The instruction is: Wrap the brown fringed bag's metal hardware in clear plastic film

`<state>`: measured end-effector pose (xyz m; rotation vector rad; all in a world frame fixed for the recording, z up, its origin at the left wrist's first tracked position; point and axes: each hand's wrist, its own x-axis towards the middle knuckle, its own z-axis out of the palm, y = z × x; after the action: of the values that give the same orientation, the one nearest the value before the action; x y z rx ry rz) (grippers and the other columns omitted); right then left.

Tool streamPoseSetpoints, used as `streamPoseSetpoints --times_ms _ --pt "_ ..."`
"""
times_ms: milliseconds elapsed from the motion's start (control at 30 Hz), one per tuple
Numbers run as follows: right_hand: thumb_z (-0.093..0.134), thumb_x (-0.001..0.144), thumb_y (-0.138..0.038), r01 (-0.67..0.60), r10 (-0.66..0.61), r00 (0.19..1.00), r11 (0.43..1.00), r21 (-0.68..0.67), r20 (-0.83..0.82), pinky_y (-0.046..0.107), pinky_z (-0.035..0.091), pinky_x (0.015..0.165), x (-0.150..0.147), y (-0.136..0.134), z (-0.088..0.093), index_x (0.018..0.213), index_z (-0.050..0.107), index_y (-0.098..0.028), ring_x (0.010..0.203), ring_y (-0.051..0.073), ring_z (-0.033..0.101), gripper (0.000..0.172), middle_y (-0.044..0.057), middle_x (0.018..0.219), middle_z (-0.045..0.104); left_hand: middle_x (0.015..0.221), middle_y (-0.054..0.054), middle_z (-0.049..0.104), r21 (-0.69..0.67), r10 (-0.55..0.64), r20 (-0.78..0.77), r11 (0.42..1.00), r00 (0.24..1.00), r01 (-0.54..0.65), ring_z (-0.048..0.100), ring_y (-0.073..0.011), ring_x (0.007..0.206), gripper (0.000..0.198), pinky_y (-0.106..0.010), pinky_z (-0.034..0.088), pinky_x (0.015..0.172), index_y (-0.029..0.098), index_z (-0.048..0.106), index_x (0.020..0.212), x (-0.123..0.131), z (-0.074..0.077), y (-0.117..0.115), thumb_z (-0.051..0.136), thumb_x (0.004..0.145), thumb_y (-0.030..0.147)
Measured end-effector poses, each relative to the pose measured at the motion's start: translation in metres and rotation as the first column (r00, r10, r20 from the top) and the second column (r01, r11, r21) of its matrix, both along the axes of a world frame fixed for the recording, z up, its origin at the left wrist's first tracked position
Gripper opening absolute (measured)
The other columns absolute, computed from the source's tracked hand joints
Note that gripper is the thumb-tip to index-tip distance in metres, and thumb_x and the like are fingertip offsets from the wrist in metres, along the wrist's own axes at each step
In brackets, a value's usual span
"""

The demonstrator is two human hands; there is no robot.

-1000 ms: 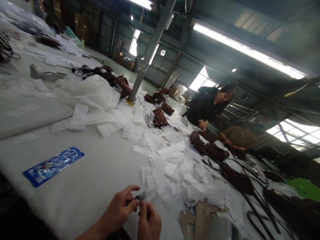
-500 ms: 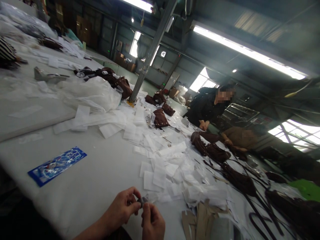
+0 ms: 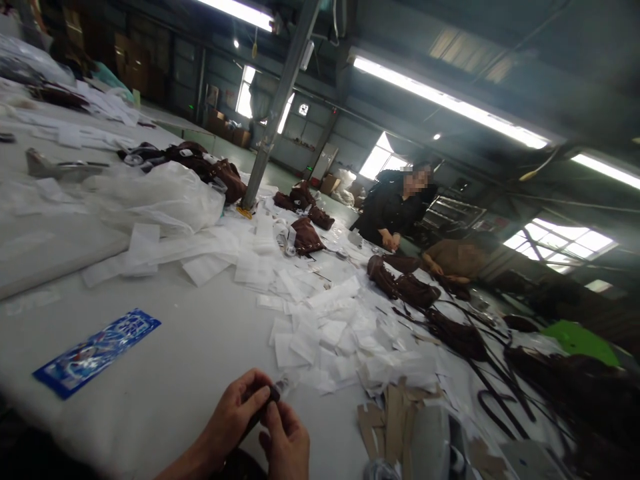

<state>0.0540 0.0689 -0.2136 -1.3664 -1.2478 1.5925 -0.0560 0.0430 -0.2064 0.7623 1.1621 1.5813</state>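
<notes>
At the near edge of the table, my left hand (image 3: 239, 408) and my right hand (image 3: 287, 440) meet, fingers pinched together. Between their fingertips is a small dark strip (image 3: 274, 393), which looks like the end of a strap; its exact kind is too small to tell. A bit of clear or whitish material shows just beyond it. Dark brown material runs down below the hands, mostly hidden by them. White foam sheets (image 3: 295, 350) lie scattered just past my fingers. To the left rests a blue printed packet (image 3: 97, 352), apart from both hands.
Tan cardboard strips (image 3: 395, 417) lie right of my hands. Brown bags (image 3: 405, 283) with long straps spread along the table's right side, near a green item (image 3: 580, 341). A metal post (image 3: 275, 120) rises behind a plastic bag (image 3: 160, 200). Two people work across the table.
The view has shifted, so the scene sits further left. My hands stay together; the dark piece is turned, and more dark material shows beneath the left fingers.
</notes>
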Motion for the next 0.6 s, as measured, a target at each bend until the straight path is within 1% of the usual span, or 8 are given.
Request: streamPoseSetpoints --times_ms 67,133,200,267,367,467,533,600 --pt "0.068 0.066 -0.063 0.009 -0.011 0.998 0.999 -0.042 -0.054 0.026 0.050 0.064 -0.003 -0.002 -0.002 0.088 0.069 -0.017 0.083 0.021 0.066 0.051 0.007 0.088 0.073 0.071 0.000 0.059 -0.038 -0.057 -0.059 0.998 0.997 0.055 0.055 -0.0151 0.066 0.023 -0.025 0.045 0.062 0.016 0.056 0.085 -0.006 0.007 0.000 0.057 0.081 0.039" --pt "0.064 0.070 -0.062 -0.010 0.007 0.995 0.999 -0.033 -0.097 0.028 0.052 0.066 -0.004 -0.003 -0.008 0.090 0.066 -0.018 0.083 0.022 0.067 0.049 0.008 0.090 0.073 0.062 0.003 0.056 -0.114 -0.131 -0.204 0.987 0.970 0.109 0.052 -0.0143 0.059 0.019 -0.023 0.041 0.054 0.016 0.057 0.084 -0.013 0.016 0.002 0.060 0.076 0.033" --pt "0.060 0.075 -0.059 -0.012 0.018 0.996 0.998 0.063 -0.092 0.029 0.052 0.065 -0.005 -0.004 -0.013 0.091 0.063 -0.017 0.077 0.022 0.068 0.045 0.007 0.084 0.073 0.059 0.005 0.056 -0.181 -0.207 -0.368 0.972 0.907 0.148 0.051 -0.0136 0.056 0.015 -0.022 0.039 0.051 0.017 0.058 0.081 -0.018 0.027 0.006 0.062 0.069 0.024" --pt "0.056 0.079 -0.055 0.012 -0.008 1.000 0.981 0.193 -0.018 0.027 0.051 0.059 -0.005 -0.005 -0.016 0.089 0.060 -0.018 0.066 0.021 0.067 0.039 0.005 0.072 0.071 0.063 0.004 0.060 -0.215 -0.256 -0.465 0.961 0.847 0.172 0.053 -0.0139 0.057 0.013 -0.022 0.040 0.053 0.017 0.059 0.077 -0.022 0.035 0.011 0.060 0.065 0.020" --pt "0.049 0.085 -0.048 0.033 -0.089 0.984 0.944 0.328 0.157 0.026 0.045 0.050 -0.006 -0.009 -0.013 0.084 0.057 -0.020 0.052 0.018 0.062 0.029 0.001 0.059 0.066 0.066 0.002 0.062 -0.239 -0.288 -0.520 0.953 0.804 0.187 0.056 -0.0151 0.059 0.010 -0.023 0.041 0.055 0.018 0.060 0.074 -0.023 0.041 0.018 0.057 0.066 0.022" --pt "0.048 0.086 -0.043 0.054 -0.181 0.949 0.899 0.434 0.258 0.026 0.042 0.054 -0.006 -0.013 -0.006 0.081 0.058 -0.023 0.054 0.017 0.061 0.023 0.000 0.060 0.065 0.064 0.002 0.061 -0.219 -0.291 -0.560 0.955 0.775 0.201 0.057 -0.0152 0.062 0.007 -0.023 0.042 0.058 0.017 0.060 0.068 -0.023 0.041 0.023 0.056 0.068 0.023" --pt "0.049 0.085 -0.041 0.074 -0.211 0.947 0.878 0.473 0.244 0.026 0.043 0.058 -0.005 -0.014 -0.004 0.082 0.059 -0.023 0.062 0.018 0.062 0.021 0.001 0.067 0.067 0.062 0.002 0.059 -0.203 -0.296 -0.570 0.955 0.767 0.218 0.055 -0.0145 0.061 0.010 -0.022 0.041 0.058 0.017 0.060 0.064 -0.023 0.041 0.026 0.055 0.069 0.024" --pt "0.052 0.084 -0.042 0.103 -0.182 0.972 0.897 0.431 0.147 0.027 0.045 0.061 -0.006 -0.014 -0.007 0.084 0.061 -0.022 0.068 0.019 0.064 0.022 0.003 0.074 0.070 0.059 0.003 0.056 -0.211 -0.330 -0.556 0.944 0.763 0.254 0.053 -0.0136 0.056 0.014 -0.021 0.039 0.051 0.017 0.060 0.065 -0.023 0.039 0.029 0.052 0.073 0.026"
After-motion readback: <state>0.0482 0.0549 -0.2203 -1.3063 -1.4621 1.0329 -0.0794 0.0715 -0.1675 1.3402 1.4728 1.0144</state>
